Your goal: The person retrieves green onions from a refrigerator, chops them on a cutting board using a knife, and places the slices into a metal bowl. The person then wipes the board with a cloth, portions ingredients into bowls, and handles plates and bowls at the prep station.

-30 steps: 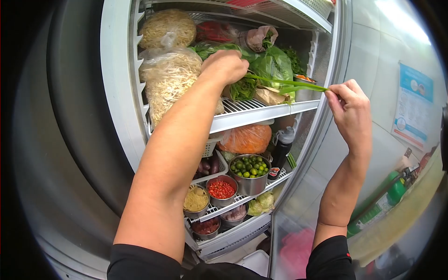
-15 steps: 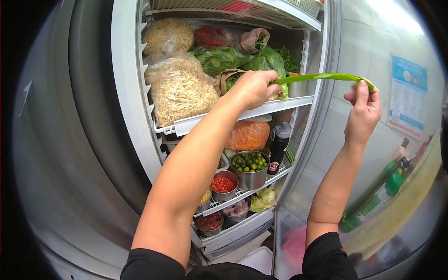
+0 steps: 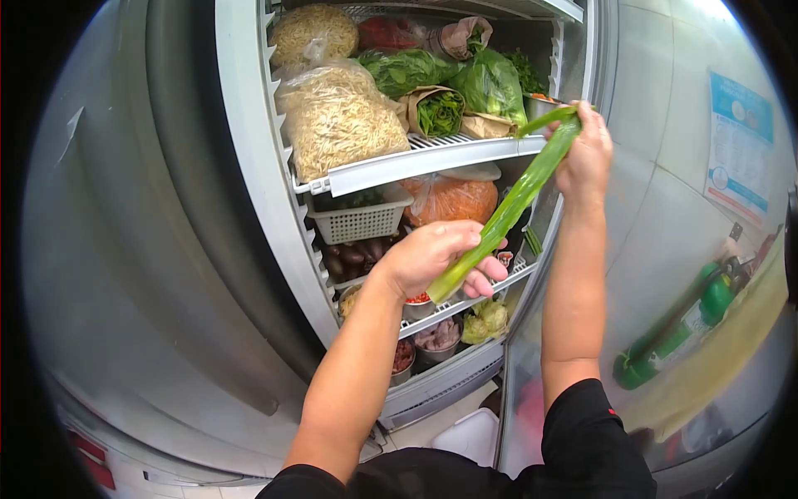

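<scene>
A long green leaf (image 3: 519, 200), paler and wider at its lower end, slants between my two hands in front of the open fridge. My right hand (image 3: 586, 154) is closed around its upper part, where the leaf bends over to the left. Lower down, the leaf runs across my left hand (image 3: 449, 258), between the thumb and the loosely curled fingers. Behind them, a white wire shelf (image 3: 432, 154) bears a bag of bean sprouts (image 3: 337, 121) and leafy greens (image 3: 489, 87). My left hand partly hides a metal pot of chopped red chillies (image 3: 418, 308).
Below the shelf are a white basket (image 3: 357, 223), a bag of shredded orange vegetable (image 3: 455, 200) and pots of cut meat (image 3: 438, 335). The glass door (image 3: 524, 374) stands open at right, with a green cylinder (image 3: 677, 328) beyond it. A steel panel (image 3: 166, 249) borders the left.
My left hand has moved down from the upper shelf, and my right hand slightly up and left. The leaf has swung from nearly level to a steep slant. The view has shifted.
</scene>
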`<state>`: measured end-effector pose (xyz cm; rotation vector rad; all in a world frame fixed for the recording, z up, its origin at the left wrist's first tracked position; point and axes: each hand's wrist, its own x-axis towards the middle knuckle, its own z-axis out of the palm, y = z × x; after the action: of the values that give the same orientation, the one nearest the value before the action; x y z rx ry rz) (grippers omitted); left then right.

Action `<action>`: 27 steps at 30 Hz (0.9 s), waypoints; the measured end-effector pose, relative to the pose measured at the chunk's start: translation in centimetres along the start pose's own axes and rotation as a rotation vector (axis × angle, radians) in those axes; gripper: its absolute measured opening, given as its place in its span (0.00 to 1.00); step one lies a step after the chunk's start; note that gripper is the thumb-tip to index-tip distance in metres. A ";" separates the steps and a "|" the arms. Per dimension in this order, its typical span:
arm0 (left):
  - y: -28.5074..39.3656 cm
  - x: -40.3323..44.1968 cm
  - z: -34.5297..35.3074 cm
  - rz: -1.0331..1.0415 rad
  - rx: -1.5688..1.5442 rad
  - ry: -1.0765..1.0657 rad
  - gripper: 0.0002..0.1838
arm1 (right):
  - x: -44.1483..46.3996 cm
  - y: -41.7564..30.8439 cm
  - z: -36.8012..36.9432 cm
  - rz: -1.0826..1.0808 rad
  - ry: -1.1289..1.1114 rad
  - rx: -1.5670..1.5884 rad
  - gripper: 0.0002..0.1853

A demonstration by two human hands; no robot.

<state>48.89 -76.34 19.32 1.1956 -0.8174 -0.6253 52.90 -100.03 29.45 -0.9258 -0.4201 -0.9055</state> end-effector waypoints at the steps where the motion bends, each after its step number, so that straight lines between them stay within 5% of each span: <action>1: -1.2 -0.8 0.3 0.016 -0.054 0.008 0.21 | -1.1 0.1 0.6 0.079 -0.017 0.039 0.11; 10: -6.4 -17.7 6.7 -0.141 0.036 0.216 0.11 | -8.5 -0.6 1.6 0.325 -0.072 0.393 0.10; 16: -7.9 -40.7 13.9 -0.402 0.205 0.518 0.13 | -23.6 -4.9 9.2 0.444 -0.568 0.835 0.12; 22: -20.2 -66.1 30.3 -0.627 0.180 1.212 0.17 | -48.1 -10.3 22.0 0.585 -1.181 0.833 0.06; 24: -25.4 -70.7 38.2 -0.739 -0.005 1.592 0.16 | -57.4 -9.9 26.2 0.784 -1.276 0.652 0.05; 27: -34.2 -72.1 49.4 -0.630 -0.399 2.062 0.15 | -71.5 -9.4 30.6 0.991 -1.487 0.437 0.07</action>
<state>-32.88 -55.49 -21.72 1.0488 1.3760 0.1861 5.88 -42.70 4.08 -1.0751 -1.1859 0.9045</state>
